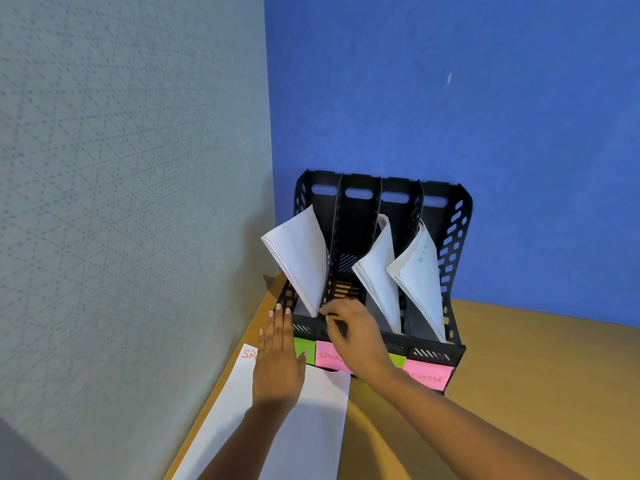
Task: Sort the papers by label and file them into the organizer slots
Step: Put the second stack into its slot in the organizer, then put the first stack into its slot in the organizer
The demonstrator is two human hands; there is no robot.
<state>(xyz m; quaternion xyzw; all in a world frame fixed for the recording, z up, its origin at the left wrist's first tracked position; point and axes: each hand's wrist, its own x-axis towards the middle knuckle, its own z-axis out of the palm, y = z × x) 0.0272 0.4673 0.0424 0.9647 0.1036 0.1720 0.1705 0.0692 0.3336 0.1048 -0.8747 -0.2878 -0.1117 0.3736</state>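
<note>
At the organizer [450, 237] front, right hand [356, 337] reaches; left hand [277, 358] flat.

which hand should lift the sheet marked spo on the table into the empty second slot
Left. The left hand already lies flat on the sheet, while the right hand is up at the front of the empty second slot of the organizer, with no paper in it.
</note>
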